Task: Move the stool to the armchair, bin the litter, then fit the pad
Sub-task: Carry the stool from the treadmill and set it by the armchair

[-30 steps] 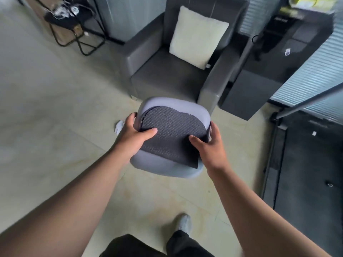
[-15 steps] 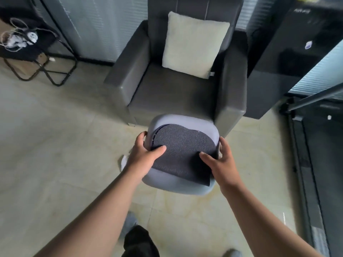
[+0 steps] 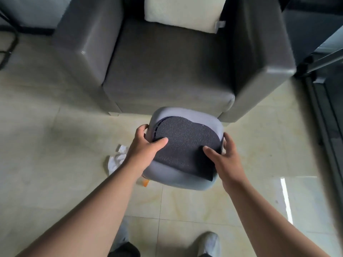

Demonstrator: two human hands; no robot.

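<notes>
Head view, looking down at both bare forearms reaching forward over a pale tiled floor point(image 3: 55, 164). The grey stool point(image 3: 178, 179), a rounded-square seat seen from above, sits directly in front of the dark grey armchair point(image 3: 167, 71), its far edge close to the front of the armchair's seat cushion; whether the stool rests on the floor or is lifted clear of it cannot be told. A dark textured pad point(image 3: 185, 147) lies on the stool's top, askew: its rounded far edge follows the seat's recess, while its near right corner overhangs the stool's front rim. The left hand point(image 3: 144, 147) forms a closed grip on the stool's left edge, fingers curled around the side and thumb laid flat on the pad. The right hand point(image 3: 225, 158) holds the right edge in the same way, fingers wrapped around the rim and thumb pressing on the pad near its loose corner. A crumpled piece of white litter point(image 3: 117, 158) lies on the floor just left of the stool, partly hidden by the left forearm. A small orange scrap point(image 3: 145, 183) shows at the stool's near left underside. A cream cushion point(image 3: 183, 12) leans against the armchair's backrest. One grey shoe point(image 3: 209, 242) and a dark trouser leg appear at the bottom edge.
</notes>
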